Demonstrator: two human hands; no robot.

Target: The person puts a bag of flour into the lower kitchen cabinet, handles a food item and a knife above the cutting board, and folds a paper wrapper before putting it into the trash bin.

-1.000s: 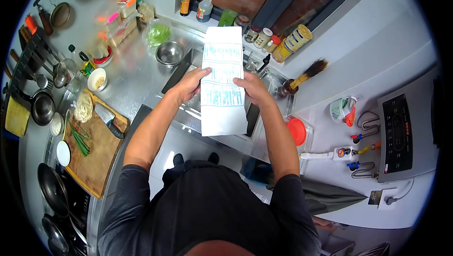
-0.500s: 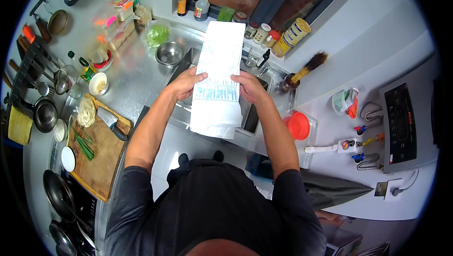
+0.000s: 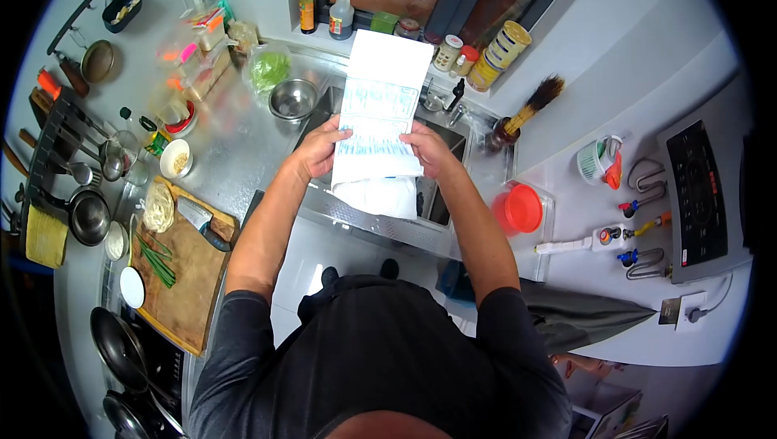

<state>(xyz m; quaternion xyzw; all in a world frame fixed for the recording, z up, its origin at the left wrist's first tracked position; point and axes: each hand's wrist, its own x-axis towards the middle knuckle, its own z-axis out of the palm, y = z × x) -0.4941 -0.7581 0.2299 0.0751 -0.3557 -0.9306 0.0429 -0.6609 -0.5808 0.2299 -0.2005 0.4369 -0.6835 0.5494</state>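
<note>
Over the sink (image 3: 441,212), both hands hold a long white packet (image 3: 376,107) with blue print across its middle. My left hand (image 3: 321,146) grips its left edge, thumb on top and fingers underneath. On the opposite edge, my right hand (image 3: 429,150) pinches it the same way. The packet's lower end looks folded and bulges towards me. What it contains is hidden. A metal bowl (image 3: 293,100) stands on the counter just beyond my left hand, beside a bag of green vegetable (image 3: 269,69).
At left lies a wooden cutting board (image 3: 182,269) with a knife (image 3: 202,224), green onions (image 3: 155,261) and a pale bundle (image 3: 158,207). Pans (image 3: 117,348) stand on the stove. A red basin (image 3: 518,209) sits right of the sink. Bottles and jars (image 3: 447,53) line the windowsill.
The packet's far end has tilted right and its near end has drawn up, looking shorter and more bunched. Both hands keep their grip. The whole view has shifted slightly.
</note>
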